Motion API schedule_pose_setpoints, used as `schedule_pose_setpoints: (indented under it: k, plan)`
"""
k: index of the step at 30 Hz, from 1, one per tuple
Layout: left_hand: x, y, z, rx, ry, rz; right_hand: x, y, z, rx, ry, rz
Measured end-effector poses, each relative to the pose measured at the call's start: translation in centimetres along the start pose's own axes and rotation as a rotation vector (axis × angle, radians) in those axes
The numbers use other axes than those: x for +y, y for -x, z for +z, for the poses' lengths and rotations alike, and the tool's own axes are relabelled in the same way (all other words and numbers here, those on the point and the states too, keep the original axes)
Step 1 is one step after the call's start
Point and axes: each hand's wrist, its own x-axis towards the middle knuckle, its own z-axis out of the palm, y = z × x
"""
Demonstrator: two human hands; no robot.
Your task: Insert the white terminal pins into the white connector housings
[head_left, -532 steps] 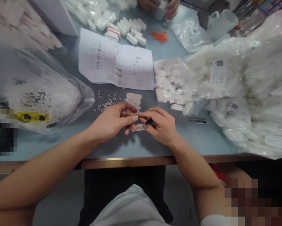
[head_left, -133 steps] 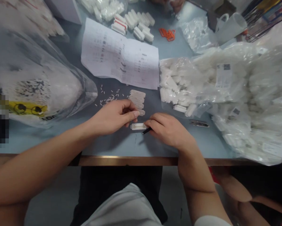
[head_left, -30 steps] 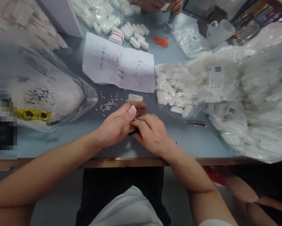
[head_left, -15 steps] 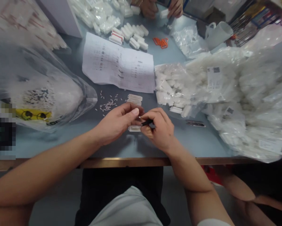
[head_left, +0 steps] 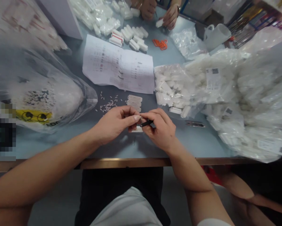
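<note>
Over the blue-grey table my left hand (head_left: 116, 124) is closed in a pinch, thumb against fingertips. Whatever tiny piece sits at those tips is too small to name. My right hand (head_left: 161, 129) grips a slim black tool (head_left: 147, 123), and its fingertips meet those of the left. Below the hands lies a small white slotted plate (head_left: 137, 129), partly hidden by fingers. Just beyond them, white flat slotted plates (head_left: 134, 102) rest in a stack or row. Many tiny pale pins (head_left: 109, 106) are scattered to the left of these plates.
A printed sheet (head_left: 118, 67) lies beyond the plates. Clear bags of white parts (head_left: 171, 84) fill the right, near metal snips (head_left: 195, 124). Another bag (head_left: 39, 97) stands left. Across the table, another person's hands (head_left: 171, 17) hold a white part near orange pieces (head_left: 160, 44).
My left fingers have closed more tightly at the tips and shifted slightly right, covering more of the lower plate. Across the table, the other person's hand with the white part has moved lower.
</note>
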Motion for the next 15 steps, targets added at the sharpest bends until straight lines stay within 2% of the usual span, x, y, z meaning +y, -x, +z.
schedule_pose_setpoints:
  k: [6,8,10,13,15]
  plan:
    - [0.4,0.1,-0.1,0.000,-0.102,-0.038,-0.2,-0.1,-0.4,-0.018,-0.008,0.008]
    - [0.6,0.1,-0.1,0.009,-0.118,-0.038,0.1,-0.3,-1.1,-0.072,0.007,-0.015]
    - [0.8,0.1,-0.2,0.051,-0.198,-0.048,0.8,-0.6,-2.1,-0.220,0.013,-0.077]
    - [1.2,0.0,-0.6,0.139,-0.428,-0.068,1.7,-1.0,-3.4,-0.480,0.044,-0.179]
    - [1.3,-0.1,-0.8,0.165,-0.523,-0.059,2.0,-1.1,-3.7,-0.582,0.096,-0.227]
